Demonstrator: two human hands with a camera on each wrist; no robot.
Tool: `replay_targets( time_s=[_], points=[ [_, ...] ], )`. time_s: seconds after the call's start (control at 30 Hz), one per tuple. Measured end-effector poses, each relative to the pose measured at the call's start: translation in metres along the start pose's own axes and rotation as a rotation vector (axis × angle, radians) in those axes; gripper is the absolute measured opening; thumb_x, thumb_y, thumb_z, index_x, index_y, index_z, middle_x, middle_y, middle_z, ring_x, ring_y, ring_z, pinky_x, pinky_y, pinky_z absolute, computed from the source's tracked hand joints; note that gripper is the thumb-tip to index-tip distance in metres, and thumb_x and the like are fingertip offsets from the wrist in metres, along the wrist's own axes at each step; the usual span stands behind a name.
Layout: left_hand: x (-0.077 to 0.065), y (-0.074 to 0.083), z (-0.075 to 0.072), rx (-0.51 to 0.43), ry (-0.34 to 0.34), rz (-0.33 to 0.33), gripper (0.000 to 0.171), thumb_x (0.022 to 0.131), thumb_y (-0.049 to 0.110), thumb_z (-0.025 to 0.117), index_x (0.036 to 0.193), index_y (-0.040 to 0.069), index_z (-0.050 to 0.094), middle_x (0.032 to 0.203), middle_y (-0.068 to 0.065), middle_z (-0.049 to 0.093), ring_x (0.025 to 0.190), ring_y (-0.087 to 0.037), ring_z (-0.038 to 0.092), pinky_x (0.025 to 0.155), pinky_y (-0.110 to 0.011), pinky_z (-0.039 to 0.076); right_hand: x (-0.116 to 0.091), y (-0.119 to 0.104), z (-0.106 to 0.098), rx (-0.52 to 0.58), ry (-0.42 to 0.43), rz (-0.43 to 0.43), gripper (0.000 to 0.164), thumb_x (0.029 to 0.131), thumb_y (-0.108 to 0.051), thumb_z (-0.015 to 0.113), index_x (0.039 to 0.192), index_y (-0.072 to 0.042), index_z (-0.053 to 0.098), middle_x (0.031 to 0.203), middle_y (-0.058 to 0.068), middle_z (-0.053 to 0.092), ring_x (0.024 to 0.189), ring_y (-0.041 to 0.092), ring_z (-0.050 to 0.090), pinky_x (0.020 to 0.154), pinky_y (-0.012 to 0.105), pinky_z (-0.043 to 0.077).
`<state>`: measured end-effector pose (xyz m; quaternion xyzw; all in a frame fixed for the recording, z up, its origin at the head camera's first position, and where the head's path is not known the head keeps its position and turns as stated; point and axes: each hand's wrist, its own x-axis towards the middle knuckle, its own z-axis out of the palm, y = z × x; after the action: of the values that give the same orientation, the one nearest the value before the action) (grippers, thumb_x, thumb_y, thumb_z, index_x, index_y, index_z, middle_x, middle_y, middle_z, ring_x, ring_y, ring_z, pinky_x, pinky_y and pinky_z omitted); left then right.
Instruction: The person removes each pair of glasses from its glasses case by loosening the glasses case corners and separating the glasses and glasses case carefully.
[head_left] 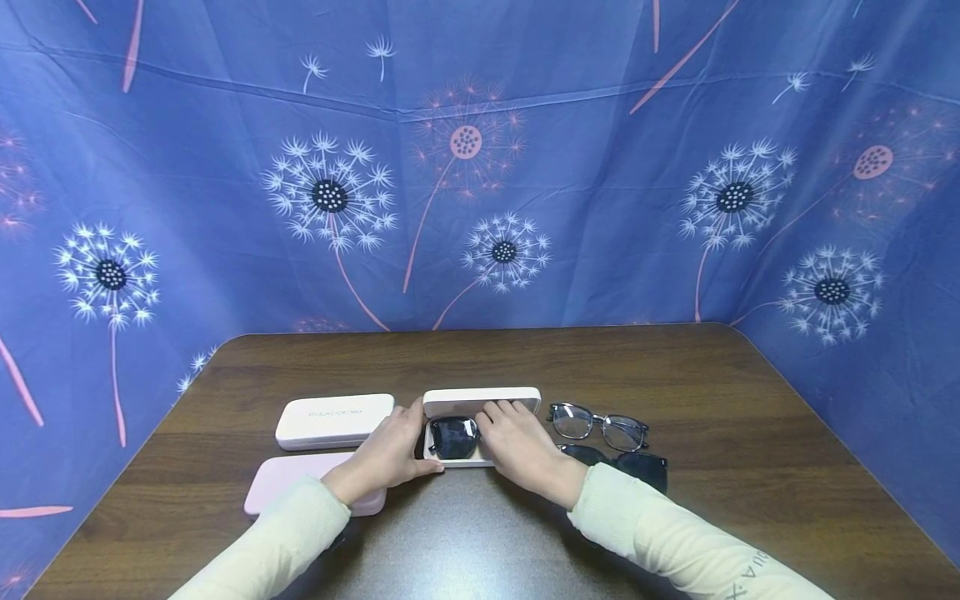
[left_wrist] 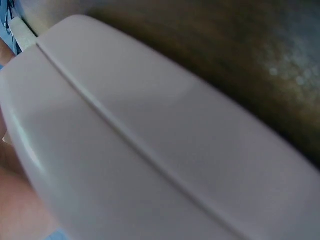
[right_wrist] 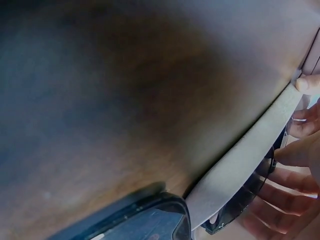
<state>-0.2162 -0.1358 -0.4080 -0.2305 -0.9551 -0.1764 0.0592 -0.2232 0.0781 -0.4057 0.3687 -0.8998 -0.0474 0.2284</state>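
A white glasses case (head_left: 459, 463) stands with its lid (head_left: 480, 396) raised at the middle of the table. Black sunglasses (head_left: 453, 438) lie inside it, one dark lens showing. My left hand (head_left: 392, 446) grips the case's left end, thumb at the front corner and fingers toward the back. Over the right half of the case, my right hand (head_left: 517, 442) reaches in and holds the sunglasses, covering their other lens. In the right wrist view, the thumb and fingers (right_wrist: 287, 197) meet the dark frame behind the case's pale front wall (right_wrist: 240, 160).
Left of my left hand lie a closed white case (head_left: 333, 421) and a closed pink case (head_left: 281, 483), partly under the forearm. To the right are clear eyeglasses (head_left: 600, 423) and dark sunglasses (head_left: 645, 469), partly behind my right sleeve. A blue patterned cloth (head_left: 585, 208) hangs behind the table.
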Motion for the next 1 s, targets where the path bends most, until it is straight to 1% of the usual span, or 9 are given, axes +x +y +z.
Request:
replay_targets(
  time_s=[0.1,0.2,0.37,0.6,1.0],
  points=[
    [0.0002,-0.0005,0.0007,-0.006,0.011,0.005,0.099,0.060,0.038,0.083,0.132,-0.008,0.033,0.115,-0.020,0.058,0.100,-0.031,0.055,0.089,-0.042,0.044,-0.0001,-0.0005,0.0008,0.004,0.013,0.001,0.025,0.071,-0.018,0.070,0.092,-0.009,0.060,0.085,0.002,0.058,0.077,0.018,0.055,0.064,0.028,0.044],
    [0.0008,-0.0012,0.0016,-0.006,0.024,0.010,0.097,0.059,0.038,0.084,0.131,-0.006,0.035,0.113,-0.019,0.059,0.099,-0.031,0.055,0.088,-0.042,0.044,0.0000,-0.0010,0.0008,0.010,0.037,0.003,0.020,0.074,-0.019,0.069,0.089,-0.009,0.060,0.083,0.002,0.058,0.075,0.017,0.055,0.062,0.027,0.044],
    [0.0013,-0.0013,0.0018,0.002,0.018,0.004,0.097,0.060,0.038,0.083,0.131,-0.006,0.034,0.114,-0.019,0.059,0.099,-0.031,0.055,0.089,-0.042,0.044,0.0013,-0.0015,-0.0007,0.019,0.065,0.013,0.013,0.079,-0.019,0.065,0.085,-0.009,0.059,0.080,0.001,0.058,0.071,0.016,0.056,0.059,0.026,0.044],
    [0.0016,0.0000,0.0008,0.011,-0.016,-0.023,0.100,0.061,0.039,0.082,0.133,-0.010,0.032,0.115,-0.021,0.058,0.101,-0.031,0.055,0.090,-0.042,0.044,0.0028,-0.0025,-0.0030,0.038,0.060,0.041,0.011,0.080,-0.017,0.064,0.085,-0.010,0.060,0.079,0.000,0.060,0.070,0.014,0.057,0.059,0.025,0.045],
    [0.0011,-0.0004,0.0009,0.017,0.003,-0.004,0.098,0.060,0.039,0.083,0.130,-0.010,0.034,0.112,-0.020,0.060,0.098,-0.031,0.055,0.088,-0.042,0.045,0.0031,-0.0028,-0.0043,0.033,0.092,0.040,0.010,0.078,-0.018,0.065,0.082,-0.011,0.059,0.074,-0.001,0.059,0.068,0.014,0.057,0.058,0.025,0.043]
  ],
)
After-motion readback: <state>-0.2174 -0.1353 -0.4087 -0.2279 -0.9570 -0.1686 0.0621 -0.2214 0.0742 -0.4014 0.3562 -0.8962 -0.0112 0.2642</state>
